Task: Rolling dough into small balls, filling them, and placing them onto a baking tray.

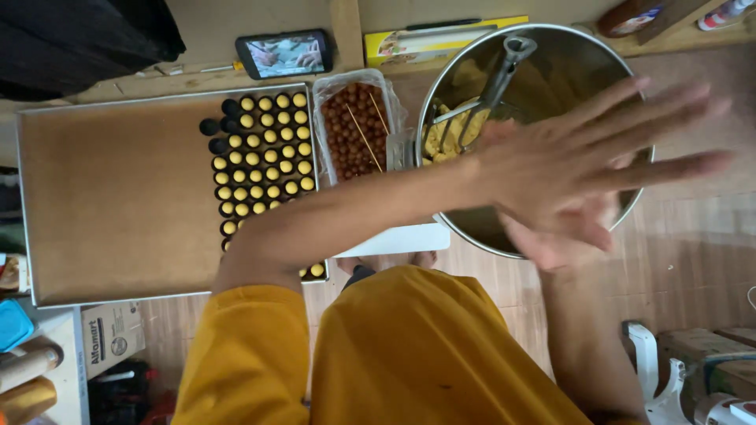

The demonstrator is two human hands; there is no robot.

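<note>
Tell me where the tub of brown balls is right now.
In the head view, the tub of brown balls sits upper centre, between the tray of yellow balls on its left and the big metal bowl on its right, just below the phone.

A phone (284, 53) lay just above the top edge of the baking tray (118, 197), its dark frame round a lit screen showing a pale, bluish picture. To the right of the phone lay a long flat yellow box (429, 39) with a white band and a small picture at its left end. Below the tray's lower left corner stood a brown cardboard carton (110, 334) with dark print on its side. Left of the carton showed a blue lid (12, 323).
</note>
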